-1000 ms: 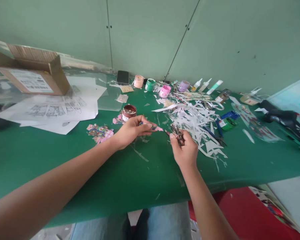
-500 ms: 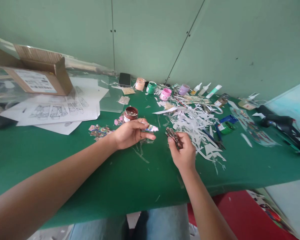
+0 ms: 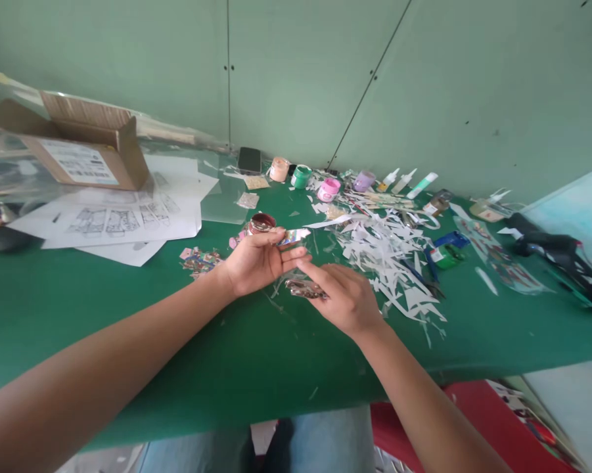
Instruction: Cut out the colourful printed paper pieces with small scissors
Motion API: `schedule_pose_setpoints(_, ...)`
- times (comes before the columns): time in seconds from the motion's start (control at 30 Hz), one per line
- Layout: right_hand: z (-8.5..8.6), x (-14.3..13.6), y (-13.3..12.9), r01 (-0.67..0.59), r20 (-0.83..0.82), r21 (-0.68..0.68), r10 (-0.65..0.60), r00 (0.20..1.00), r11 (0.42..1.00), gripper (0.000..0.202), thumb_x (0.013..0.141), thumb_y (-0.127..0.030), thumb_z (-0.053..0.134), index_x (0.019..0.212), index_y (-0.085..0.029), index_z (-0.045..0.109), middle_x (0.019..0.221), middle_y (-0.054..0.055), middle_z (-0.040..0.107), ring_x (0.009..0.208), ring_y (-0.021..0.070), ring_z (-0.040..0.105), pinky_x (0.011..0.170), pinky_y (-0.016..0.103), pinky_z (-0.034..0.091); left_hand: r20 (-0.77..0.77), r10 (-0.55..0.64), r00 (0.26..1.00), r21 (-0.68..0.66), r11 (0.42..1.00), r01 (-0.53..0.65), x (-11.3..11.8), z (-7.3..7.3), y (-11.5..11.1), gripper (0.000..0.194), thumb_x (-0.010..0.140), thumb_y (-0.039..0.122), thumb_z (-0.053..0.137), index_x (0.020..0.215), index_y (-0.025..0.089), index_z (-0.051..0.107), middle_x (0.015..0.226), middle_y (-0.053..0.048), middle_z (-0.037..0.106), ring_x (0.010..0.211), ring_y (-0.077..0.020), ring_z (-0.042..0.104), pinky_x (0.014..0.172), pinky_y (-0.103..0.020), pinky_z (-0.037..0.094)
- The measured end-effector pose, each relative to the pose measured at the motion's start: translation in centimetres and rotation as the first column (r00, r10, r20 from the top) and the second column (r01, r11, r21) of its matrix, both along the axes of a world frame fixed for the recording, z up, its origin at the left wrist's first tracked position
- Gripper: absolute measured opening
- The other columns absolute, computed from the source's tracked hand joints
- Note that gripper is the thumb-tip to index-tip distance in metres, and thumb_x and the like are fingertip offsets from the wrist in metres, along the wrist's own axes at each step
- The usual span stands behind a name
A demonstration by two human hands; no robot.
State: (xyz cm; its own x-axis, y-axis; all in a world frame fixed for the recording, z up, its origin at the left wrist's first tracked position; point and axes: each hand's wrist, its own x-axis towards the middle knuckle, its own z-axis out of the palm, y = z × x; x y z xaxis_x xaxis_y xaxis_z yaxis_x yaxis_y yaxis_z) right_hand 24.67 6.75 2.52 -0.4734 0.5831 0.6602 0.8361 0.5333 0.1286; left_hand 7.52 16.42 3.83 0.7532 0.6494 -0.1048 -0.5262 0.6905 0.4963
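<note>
My left hand (image 3: 257,264) is turned palm up, its thumb and forefinger closed on a small colourful printed strip (image 3: 294,236). The strip sticks out to the right past the fingertips. In my right hand (image 3: 349,295) is a shiny brown-and-silver bundle of small pieces (image 3: 305,288), whose exact kind I cannot make out. The right forefinger stretches to the fingertips of the left hand. Just behind the left hand stands an open jar of dark red-brown paint (image 3: 262,222). A pile of small colourful cut pieces (image 3: 200,261) lies beside the left wrist.
White paper scraps (image 3: 389,256) spread to the right, near blue-handled scissors (image 3: 428,266) and a green paint jar (image 3: 446,256). More paint jars, including a pink one (image 3: 328,190), line the back. A cardboard box (image 3: 96,157) and printed sheets (image 3: 177,210) are at the left.
My right hand has moved left with the bundle and turned, its forefinger now out to the left fingertips. The left hand still holds the strip, now tilted up slightly.
</note>
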Motion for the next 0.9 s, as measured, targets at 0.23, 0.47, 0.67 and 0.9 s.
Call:
schedule_pose_setpoints(0.23,-0.8,1.6,1.8,0.036,-0.009,0.02,-0.036,0.999,0.999,0.019,0.088,-0.011,0.054,0.074,-0.019,0.064,0.066,0.001,0.064,0.061,0.0124,0.058,0.059,0.023,0.04,0.048,0.025,0.999,-0.099,0.995,-0.021,-0.7,0.8,0.2,0.018,0.088,0.01,0.048,0.075,0.012,0.06,0.072,-0.005,0.069,0.063,-0.0147,0.069,0.072,-0.031,0.06)
schedule_pose_setpoints(0.47,-1.1,6.0,4.0,0.548,-0.081,-0.262,-0.584,0.808,0.795,0.03,0.084,-0.022,0.054,0.111,-0.02,0.067,0.079,0.007,0.072,0.063,0.0213,0.063,0.055,0.028,0.038,0.095,0.024,0.995,-0.029,0.999,-0.022,-1.0,0.6,0.7,0.011,0.081,0.013,0.056,0.07,0.015,0.053,0.063,0.001,0.053,0.05,-0.0084,0.052,0.041,-0.017,0.04)
schedule_pose_setpoints(0.67,-0.2,7.6,3.9,0.662,-0.098,-0.309,-0.715,0.692,0.683,0.02,0.085,-0.037,0.055,0.09,-0.021,0.065,0.061,0.004,0.062,0.054,0.0225,0.056,0.051,0.029,0.031,0.03,0.051,0.998,0.008,0.999,-0.052,-0.8,0.4,0.6,0.017,0.077,0.014,0.061,0.068,0.017,0.048,0.063,0.002,0.049,0.051,-0.0091,0.05,0.044,-0.019,0.038)
schedule_pose_setpoints(0.9,0.6,7.3,4.0,0.695,-0.02,-0.381,-0.756,0.654,0.61,0.025,0.089,-0.04,0.054,0.076,-0.021,0.063,0.06,0.006,0.062,0.058,0.0237,0.058,0.054,0.029,0.029,-0.013,0.063,0.998,0.052,0.997,-0.062,-0.8,0.2,0.6,0.02,0.076,0.015,0.063,0.068,0.019,0.046,0.064,0.002,0.048,0.053,-0.01,0.049,0.047,-0.021,0.039)
